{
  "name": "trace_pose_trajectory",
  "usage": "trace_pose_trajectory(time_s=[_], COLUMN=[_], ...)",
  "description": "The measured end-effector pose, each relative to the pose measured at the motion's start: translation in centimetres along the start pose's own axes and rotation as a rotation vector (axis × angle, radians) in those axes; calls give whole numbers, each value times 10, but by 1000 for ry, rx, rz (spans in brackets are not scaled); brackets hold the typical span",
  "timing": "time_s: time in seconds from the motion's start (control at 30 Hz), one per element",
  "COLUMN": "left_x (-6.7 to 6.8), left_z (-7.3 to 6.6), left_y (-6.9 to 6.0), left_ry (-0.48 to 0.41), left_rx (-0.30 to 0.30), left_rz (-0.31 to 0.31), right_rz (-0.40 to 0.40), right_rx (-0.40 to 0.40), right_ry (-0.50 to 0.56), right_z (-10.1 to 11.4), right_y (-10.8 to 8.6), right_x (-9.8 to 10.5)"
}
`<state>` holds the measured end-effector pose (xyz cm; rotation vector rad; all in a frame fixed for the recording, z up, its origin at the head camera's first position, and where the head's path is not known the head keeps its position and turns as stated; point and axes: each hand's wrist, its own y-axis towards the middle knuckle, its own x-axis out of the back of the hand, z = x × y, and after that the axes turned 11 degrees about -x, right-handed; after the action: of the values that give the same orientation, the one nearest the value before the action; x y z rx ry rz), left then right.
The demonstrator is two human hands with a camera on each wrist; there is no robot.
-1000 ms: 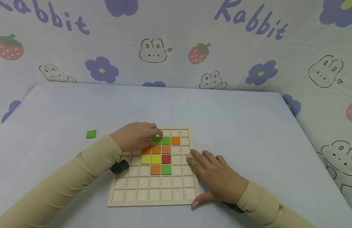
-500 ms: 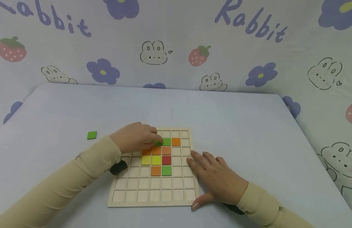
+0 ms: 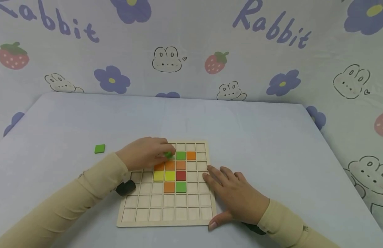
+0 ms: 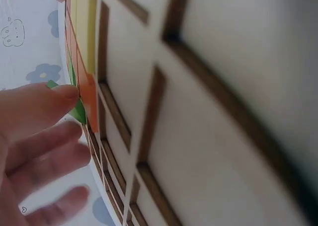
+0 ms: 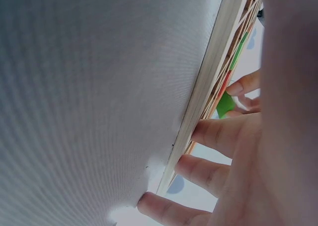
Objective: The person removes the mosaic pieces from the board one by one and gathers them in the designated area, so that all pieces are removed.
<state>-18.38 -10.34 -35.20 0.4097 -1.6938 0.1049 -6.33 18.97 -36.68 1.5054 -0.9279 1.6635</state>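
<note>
My left hand (image 3: 148,151) is over the upper part of a wooden grid board (image 3: 149,223). Its thumb and fingers pinch a green square tile (image 3: 168,155), which is tilted up from the board in the right wrist view. Partly hidden under that hand lies an orange tile (image 3: 159,167). Another green tile (image 3: 180,156) sits in the cell to the right, with an orange tile (image 3: 191,156) beyond it. My right hand (image 3: 236,194) rests at the board's right edge, its fingers spread and fairly straight, fingertips touching the rim.
Below the left hand, yellow (image 3: 169,176), red (image 3: 180,176) and more orange and green tiles fill cells in the middle of the board. A loose green tile (image 3: 100,148) lies on the white table (image 3: 256,131), left of the board. A patterned cloth (image 3: 191,41) hangs behind.
The green tile, flat in its cell a second ago, is now pinched and tilted in my left hand, which has drawn slightly left. The right hand stays at the board's edge.
</note>
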Motion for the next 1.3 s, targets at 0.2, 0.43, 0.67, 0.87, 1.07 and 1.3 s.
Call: trace_pose_trajectory(time_s=[0.2,0.43,0.67,0.87,1.07,1.3], left_x=[-1,2,11,16,18,23], left_z=[2,3,9,14,22,31], left_y=[1,-2,-19,-41,-65,-86], left_ry=[-22,4,21,19,37,51], left_rx=[-9,-13,61,166,288,406], left_rz=[-29,-46,-38,-25,-4,20], right_rz=[10,16,23,8,16,10], right_rx=[-8,-4,-16,-4,-2,1], right_ry=[1,12,19,13,7,2], right_z=[0,0,0,1,1,0], right_y=[1,2,2,2,2,3], right_x=[0,1,1,1,0,-2])
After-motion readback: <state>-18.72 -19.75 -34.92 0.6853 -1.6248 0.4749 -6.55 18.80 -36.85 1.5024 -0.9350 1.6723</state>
